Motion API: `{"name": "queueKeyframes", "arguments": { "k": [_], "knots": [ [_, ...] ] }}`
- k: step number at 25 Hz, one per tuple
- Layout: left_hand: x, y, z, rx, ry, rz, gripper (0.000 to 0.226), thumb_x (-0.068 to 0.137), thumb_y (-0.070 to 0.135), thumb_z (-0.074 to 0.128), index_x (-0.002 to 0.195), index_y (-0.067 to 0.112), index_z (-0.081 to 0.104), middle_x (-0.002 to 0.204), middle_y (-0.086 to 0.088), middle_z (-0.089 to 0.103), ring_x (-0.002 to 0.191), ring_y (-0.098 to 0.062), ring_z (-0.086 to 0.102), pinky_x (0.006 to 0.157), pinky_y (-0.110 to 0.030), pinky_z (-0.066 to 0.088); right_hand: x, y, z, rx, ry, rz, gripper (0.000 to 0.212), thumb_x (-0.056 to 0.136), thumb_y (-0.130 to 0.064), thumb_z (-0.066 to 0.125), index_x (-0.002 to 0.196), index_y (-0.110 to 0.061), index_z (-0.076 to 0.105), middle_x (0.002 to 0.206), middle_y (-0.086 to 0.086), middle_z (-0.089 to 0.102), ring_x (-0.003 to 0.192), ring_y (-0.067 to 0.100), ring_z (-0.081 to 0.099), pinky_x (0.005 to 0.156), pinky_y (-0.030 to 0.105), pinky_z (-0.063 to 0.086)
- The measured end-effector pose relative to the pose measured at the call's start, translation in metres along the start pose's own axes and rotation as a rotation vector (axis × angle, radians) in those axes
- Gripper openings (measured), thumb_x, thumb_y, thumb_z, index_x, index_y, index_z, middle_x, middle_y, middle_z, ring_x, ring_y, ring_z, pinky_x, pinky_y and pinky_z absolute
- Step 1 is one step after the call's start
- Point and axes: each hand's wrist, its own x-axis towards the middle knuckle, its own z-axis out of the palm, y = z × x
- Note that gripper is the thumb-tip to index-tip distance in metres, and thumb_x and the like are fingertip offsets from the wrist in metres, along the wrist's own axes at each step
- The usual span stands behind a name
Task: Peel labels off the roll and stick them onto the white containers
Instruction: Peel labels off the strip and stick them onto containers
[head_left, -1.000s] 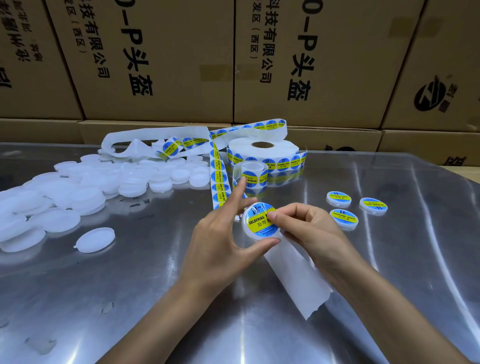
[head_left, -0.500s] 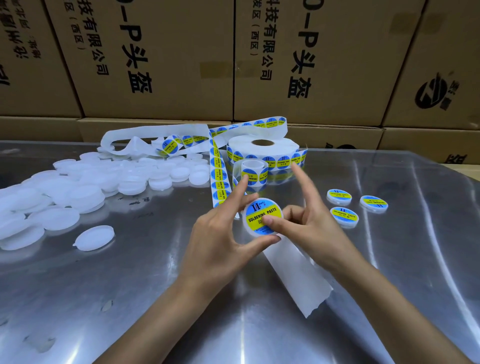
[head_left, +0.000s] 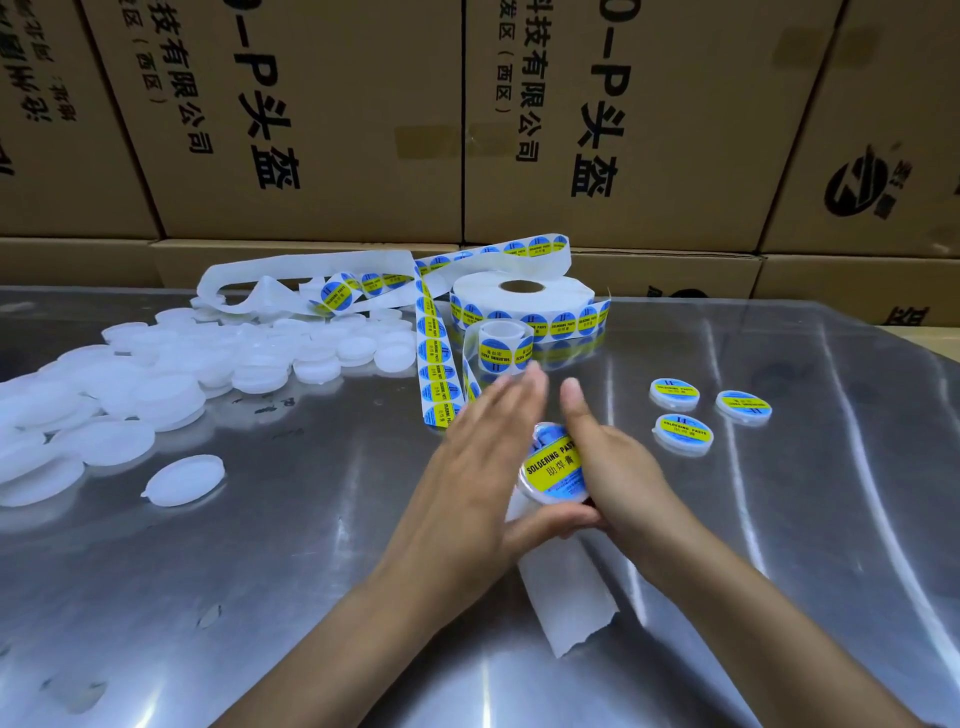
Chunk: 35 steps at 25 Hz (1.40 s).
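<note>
1. A heap of plain white, round, shallow plastic containers (head_left: 156, 374) covers the left of the shiny steel table (head_left: 291, 571); one lone white container (head_left: 184, 479) lies apart, nearer the viewer.
2. Behind stand brown cardboard boxes (head_left: 322, 119) printed with large black Chinese characters and "P".
3. A loose strip of white backing paper with round blue-and-yellow labels (head_left: 435, 364) runs down from the big white label roll (head_left: 524, 304), which lies flat with its core hole upward; a small curl of the strip stands just in front of it.
4. The left hand (head_left: 467, 478) has its fingers straight and close together, blurred, with the thumb under a round white container bearing a blue-and-yellow label (head_left: 550, 467) that reads "SOLDERING PASTE" over Chinese characters; the container is tilted above bare backing paper (head_left: 566, 597).
5. The right hand (head_left: 613, 467) grips that container's right edge, its forefinger straight.
6. Three labelled white containers (head_left: 683, 431) lie flat at right, well apart from the hands.
</note>
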Motion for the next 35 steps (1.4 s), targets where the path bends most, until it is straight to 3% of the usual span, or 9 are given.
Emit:
{"name": "queueKeyframes", "arguments": {
  "k": [4, 8, 12, 17, 21, 24, 27, 31, 35],
  "knots": [
    [0.004, 0.006, 0.003, 0.224, 0.023, 0.183, 0.058, 0.088, 0.045, 0.043, 0.127, 0.006, 0.058, 0.135, -0.005, 0.054, 0.128, -0.029, 0.047, 0.101, -0.05, 0.04, 0.002, 0.002, -0.001, 0.193, 0.034, 0.082, 0.071, 0.074, -0.08, 0.03, 0.054, -0.028, 0.074, 0.059, 0.007, 0.07, 0.052, 0.021, 0.068, 0.045, 0.027, 0.051],
    [0.003, 0.01, 0.005, 0.249, 0.106, 0.218, 0.038, 0.09, 0.031, 0.051, 0.117, 0.01, 0.067, 0.124, -0.001, 0.064, 0.117, -0.021, 0.059, 0.095, -0.04, 0.049, 0.003, 0.002, -0.001, 0.255, 0.021, 0.103, 0.079, 0.077, -0.078, 0.031, 0.036, -0.019, 0.063, 0.033, 0.001, 0.047, 0.026, 0.012, 0.044, 0.041, 0.019, 0.04],
    [0.001, 0.007, 0.004, 0.201, 0.192, 0.234, 0.026, 0.079, 0.015, 0.071, 0.105, 0.013, 0.074, 0.113, 0.002, 0.069, 0.107, -0.017, 0.065, 0.086, -0.035, 0.055, 0.004, 0.002, -0.003, 0.312, -0.073, 0.159, 0.059, 0.085, -0.067, 0.044, 0.069, -0.016, 0.07, 0.04, -0.005, 0.052, 0.031, 0.006, 0.045, 0.047, 0.024, 0.04],
    [0.002, 0.0, -0.005, 0.181, 0.29, 0.216, 0.008, 0.083, 0.015, 0.069, 0.085, 0.017, 0.077, 0.089, 0.005, 0.072, 0.066, -0.022, 0.058, 0.062, -0.032, 0.046, 0.007, 0.005, -0.008, 0.301, -0.014, 0.101, 0.041, 0.091, -0.046, 0.051, 0.064, -0.017, 0.057, 0.04, -0.006, 0.041, 0.032, 0.006, 0.031, 0.045, 0.02, 0.036],
    [0.003, -0.04, -0.029, 0.311, 0.267, -0.166, 0.016, 0.087, 0.024, 0.065, 0.1, 0.019, 0.072, 0.096, -0.001, 0.066, 0.083, -0.027, 0.057, 0.075, -0.038, 0.043, 0.023, 0.014, -0.027, 0.033, 0.195, 0.054, 0.04, 0.095, -0.045, 0.048, 0.068, -0.016, 0.054, 0.042, -0.005, 0.041, 0.035, 0.008, 0.035, 0.049, 0.023, 0.034],
    [-0.013, -0.088, -0.048, 0.597, -0.1, -0.764, 0.054, 0.089, 0.052, 0.051, 0.136, 0.025, 0.045, 0.139, -0.005, 0.042, 0.127, -0.03, 0.036, 0.102, -0.048, 0.026, 0.034, 0.024, -0.04, -0.14, 0.222, 0.082, 0.036, 0.096, -0.043, 0.047, 0.077, -0.014, 0.057, 0.052, -0.002, 0.047, 0.042, 0.01, 0.042, 0.048, 0.022, 0.04],
    [-0.032, -0.115, -0.059, 0.672, -0.359, -1.113, 0.082, 0.084, 0.074, 0.03, 0.146, 0.02, 0.024, 0.154, -0.012, 0.016, 0.14, -0.033, 0.013, 0.111, -0.053, 0.012, 0.044, 0.035, -0.047, -0.435, 0.21, 0.036, 0.026, 0.096, -0.028, 0.049, 0.092, -0.006, 0.061, 0.06, 0.002, 0.054, 0.052, 0.017, 0.05, 0.053, 0.026, 0.045],
    [-0.034, -0.122, -0.062, 0.601, -0.399, -1.196, 0.09, 0.082, 0.077, 0.023, 0.15, 0.018, 0.014, 0.156, -0.016, 0.008, 0.14, -0.039, 0.015, 0.11, -0.051, 0.02, 0.046, 0.039, -0.052, -0.669, 0.228, 0.002, 0.029, 0.091, -0.026, 0.05, 0.116, -0.012, 0.056, 0.095, 0.005, 0.061, 0.088, 0.029, 0.059, 0.081, 0.038, 0.05],
    [-0.028, -0.111, -0.051, 0.547, -0.386, -1.019, 0.079, 0.087, 0.069, 0.032, 0.143, 0.014, 0.032, 0.149, -0.015, 0.029, 0.136, -0.036, 0.027, 0.109, -0.043, 0.03, 0.041, 0.037, -0.05, -0.788, 0.259, -0.055, 0.037, 0.092, -0.033, 0.052, 0.126, -0.016, 0.054, 0.125, 0.006, 0.055, 0.11, 0.025, 0.055, 0.09, 0.035, 0.045]
  ]
}}
